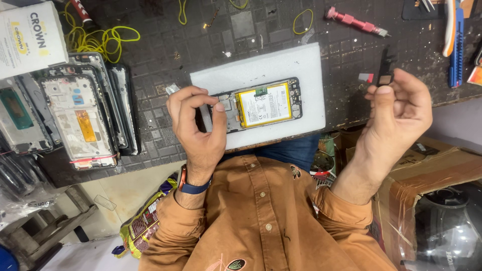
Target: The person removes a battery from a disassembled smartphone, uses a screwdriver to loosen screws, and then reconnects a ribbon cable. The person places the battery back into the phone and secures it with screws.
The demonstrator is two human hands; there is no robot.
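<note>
Dark gridded worktop [165, 65] with white foam pad [301, 70] mid-bench, opened phone [261, 105] on it, back already off, battery still in, left hand [198, 125] pinching its near end, right hand [396, 108] off-pad gripping small black part [385, 68].

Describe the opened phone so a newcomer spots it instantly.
Find the white foam pad mid-bench. The opened phone lies on it, by the left hand. Unlike the stacked phone frames further left, it shows a yellow-edged battery.
</note>
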